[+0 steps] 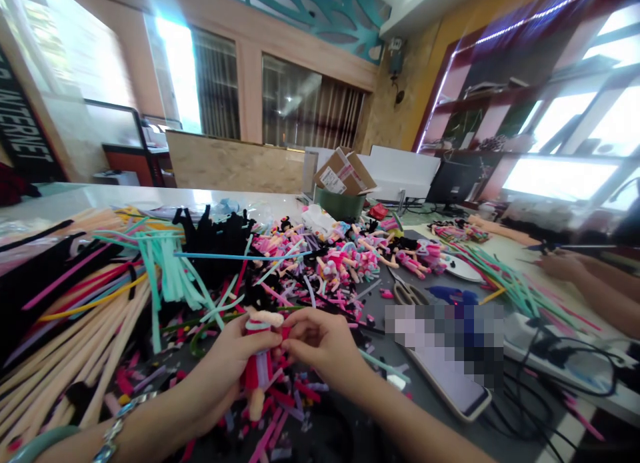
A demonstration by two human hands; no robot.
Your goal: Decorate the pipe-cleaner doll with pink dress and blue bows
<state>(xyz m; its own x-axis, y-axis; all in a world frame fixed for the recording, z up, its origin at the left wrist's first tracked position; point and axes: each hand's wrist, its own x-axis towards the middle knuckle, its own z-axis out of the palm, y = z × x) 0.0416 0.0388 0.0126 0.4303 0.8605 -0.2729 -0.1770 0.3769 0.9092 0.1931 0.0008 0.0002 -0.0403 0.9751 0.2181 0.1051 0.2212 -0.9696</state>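
My left hand [231, 351] is closed around a small doll [259, 370] made of fuzzy craft stems, with a red and lilac body, a pale beige leg pointing down and a beige piece across its top. Close against the doll's right side, my right hand [323, 348] pinches a small red fuzzy piece [285, 332]; whether it is joined to the doll I cannot tell. Below both hands, cut scraps [287, 400] in pink, lilac and red litter the dark mat. Mint-green stems [163, 260] lie in a bunch beyond my left hand.
Beige stems [107, 330] fan out at left, black ones [213, 240] behind. Several finished dolls [345, 256] are heaped ahead. Scissors [407, 293], a blue glue gun [455, 295], a phone [445, 370] and cables [530, 376] lie right. Another person's hand [563, 266] is at far right.
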